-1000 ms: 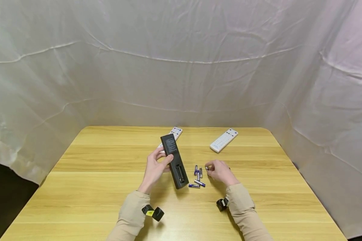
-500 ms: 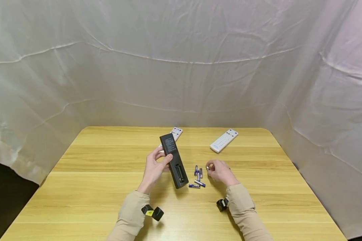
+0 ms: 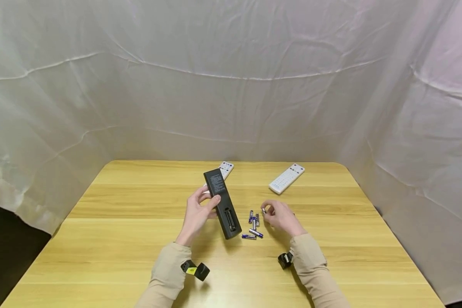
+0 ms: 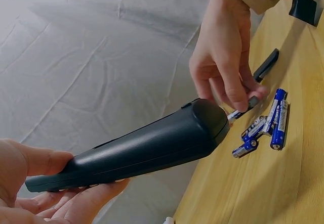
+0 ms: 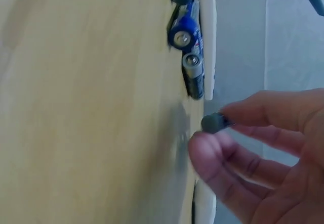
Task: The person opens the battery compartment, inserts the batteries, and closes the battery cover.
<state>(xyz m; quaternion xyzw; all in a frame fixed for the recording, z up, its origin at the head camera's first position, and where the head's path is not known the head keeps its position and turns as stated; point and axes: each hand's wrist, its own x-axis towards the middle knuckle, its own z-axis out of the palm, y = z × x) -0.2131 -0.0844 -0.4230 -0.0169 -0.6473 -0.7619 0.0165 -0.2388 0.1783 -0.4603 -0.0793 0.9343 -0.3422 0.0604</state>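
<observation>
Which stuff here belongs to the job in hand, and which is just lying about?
Seemingly the job:
black remote in the left hand
battery in the right hand
loose batteries
dark strip, maybe a cover

Apparently lying about:
two white remotes

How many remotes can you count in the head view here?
3: the black remote in the left hand, a white remote partly hidden behind it, and a second white remote farther right, beyond the right hand.

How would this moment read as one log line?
left fingers: hold black plastic remote, battery slot open | right fingers: pinch cylindrical battery | wooden table: five blue-silver batteries, two white remotes
</observation>
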